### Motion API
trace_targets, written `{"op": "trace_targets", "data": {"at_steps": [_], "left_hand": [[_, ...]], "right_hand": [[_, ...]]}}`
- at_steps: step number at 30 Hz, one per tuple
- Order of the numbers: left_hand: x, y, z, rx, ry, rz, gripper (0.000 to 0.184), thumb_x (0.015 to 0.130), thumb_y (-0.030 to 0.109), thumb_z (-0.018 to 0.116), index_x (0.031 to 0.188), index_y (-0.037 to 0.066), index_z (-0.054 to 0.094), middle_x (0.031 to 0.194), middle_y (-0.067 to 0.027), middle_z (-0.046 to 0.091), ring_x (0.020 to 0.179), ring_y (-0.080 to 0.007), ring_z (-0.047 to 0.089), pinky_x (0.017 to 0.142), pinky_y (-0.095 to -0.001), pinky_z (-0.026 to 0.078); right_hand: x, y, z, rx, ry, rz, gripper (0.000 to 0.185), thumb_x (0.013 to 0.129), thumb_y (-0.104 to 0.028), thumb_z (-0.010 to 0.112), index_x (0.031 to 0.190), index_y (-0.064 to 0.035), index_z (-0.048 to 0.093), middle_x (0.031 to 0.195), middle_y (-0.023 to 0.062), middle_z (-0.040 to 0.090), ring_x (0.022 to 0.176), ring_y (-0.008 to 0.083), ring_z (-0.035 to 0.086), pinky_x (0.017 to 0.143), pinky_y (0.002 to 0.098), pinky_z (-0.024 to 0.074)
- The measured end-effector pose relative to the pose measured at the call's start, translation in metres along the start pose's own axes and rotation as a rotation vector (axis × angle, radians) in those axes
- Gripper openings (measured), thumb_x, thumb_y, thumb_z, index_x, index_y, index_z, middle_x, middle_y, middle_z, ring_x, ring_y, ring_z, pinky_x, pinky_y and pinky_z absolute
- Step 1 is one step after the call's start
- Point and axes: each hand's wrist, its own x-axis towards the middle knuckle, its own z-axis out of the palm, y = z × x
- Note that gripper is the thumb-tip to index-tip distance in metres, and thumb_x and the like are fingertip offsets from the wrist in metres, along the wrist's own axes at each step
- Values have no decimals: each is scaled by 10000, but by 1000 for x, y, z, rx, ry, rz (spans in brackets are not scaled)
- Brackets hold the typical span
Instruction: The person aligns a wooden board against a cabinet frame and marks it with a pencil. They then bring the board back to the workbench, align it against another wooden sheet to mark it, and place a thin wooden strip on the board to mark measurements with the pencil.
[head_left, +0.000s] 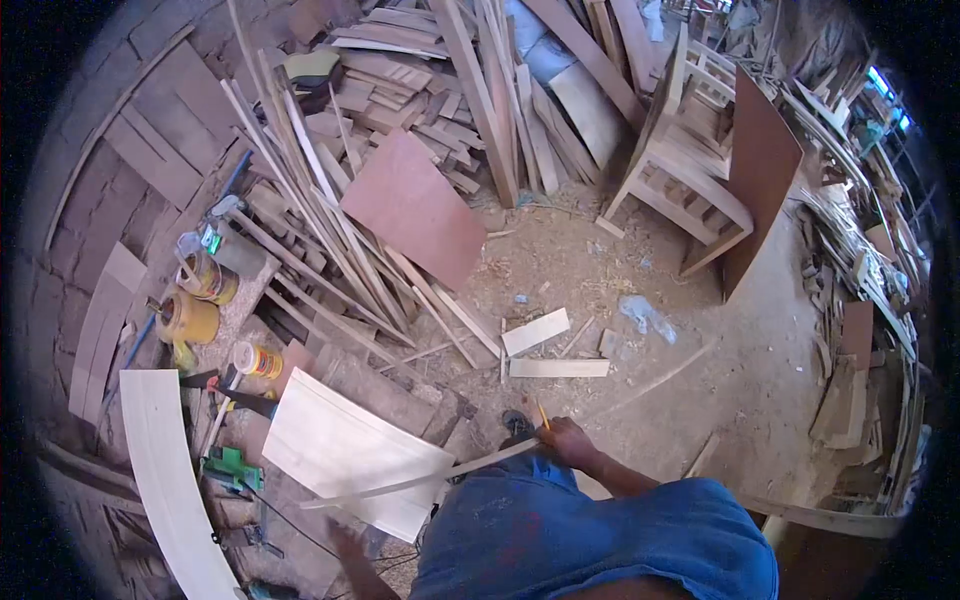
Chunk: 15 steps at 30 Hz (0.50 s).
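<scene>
My right hand (pixel 567 443) is closed around a yellow pencil (pixel 543 414) and the end of a long thin wooden strip (pixel 400 487). The strip runs leftward from that hand, across a pale wooden board (pixel 345 450). Low in the picture, my left hand (pixel 347 541) is beneath the strip's left end and near the board's lower edge. Its fingers are blurred, so their pose and any hold are unclear. A second long pale board (pixel 172 470) lies at the far left.
Paint tubs (pixel 190 317) and a green tool (pixel 232 468) are on the left. Offcuts (pixel 558 368) and a plastic scrap (pixel 647 316) lie on the floor. Behind are a reddish sheet (pixel 414 208), stacked planks (pixel 400 80) and a wooden frame (pixel 690 180). Scrap lines the right side.
</scene>
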Motion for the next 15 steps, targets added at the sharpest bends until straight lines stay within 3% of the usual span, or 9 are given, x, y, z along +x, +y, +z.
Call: {"op": "trace_targets", "data": {"at_steps": [2,4,7,10,11,12,13,14,15], "left_hand": [[-15,-50,13,419,52,-53,356,1009,431,574,1120,101,647,1032,-85,686,948,-312,661,774,-460,564],[-29,-92,25,945,-1,-41,389,981,402,607,1194,76,605,1103,-109,670,1013,-329,647,835,-458,548],[-34,-132,52,1613,-206,138,499,938,358,657,1305,40,542,1208,-145,646,1109,-354,627,926,-453,524],[-38,-148,93,1860,-319,309,648,896,315,707,1416,3,479,1314,-182,621,1206,-379,606,1018,-449,500],[-40,-151,112,1871,-325,317,702,881,300,724,1453,-9,458,1349,-194,613,1238,-388,600,1048,-448,492],[-47,-147,144,1833,-309,246,761,831,310,778,1443,-7,455,1370,-206,600,1265,-414,581,1058,-462,488],[-57,-144,150,1809,-285,150,822,781,320,833,1433,-5,453,1391,-218,586,1292,-440,563,1067,-476,483],[-47,-159,137,1824,-427,257,740,809,274,816,1406,-2,476,1362,-212,597,1233,-439,587,1024,-480,506],[-26,-180,133,1827,-566,358,660,837,228,799,1379,1,498,1332,-206,607,1174,-438,611,980,-483,529]], "right_hand": [[-14,5,11,7,104,-59,263,921,-301,656,1042,-69,633,995,182,659,949,388,635,879,508,490],[-21,5,14,-16,24,24,263,916,-298,665,1035,-66,630,980,182,657,935,395,636,860,512,504],[-38,9,23,-16,-51,147,244,921,-285,664,1026,-68,627,952,180,653,914,392,642,821,509,530],[-57,9,30,170,113,186,192,947,-260,636,1011,-79,623,922,174,646,902,372,652,787,492,555],[-63,25,49,289,-14,333,166,979,-252,610,1010,-89,620,934,155,649,892,332,659,770,467,562],[-61,19,30,57,-68,180,208,995,-291,613,1001,-83,628,966,143,661,910,303,665,770,426,566],[-59,18,15,190,-118,274,276,1009,-335,578,1046,-69,641,1022,197,673,939,360,675,804,464,564],[-63,9,0,341,-192,382,349,1024,-379,544,1091,-54,654,1078,250,685,968,417,685,839,502,561],[-53,-7,-29,530,-238,676,346,1033,-388,588,951,-57,642,813,91,642,757,213,651,694,366,539]]}}
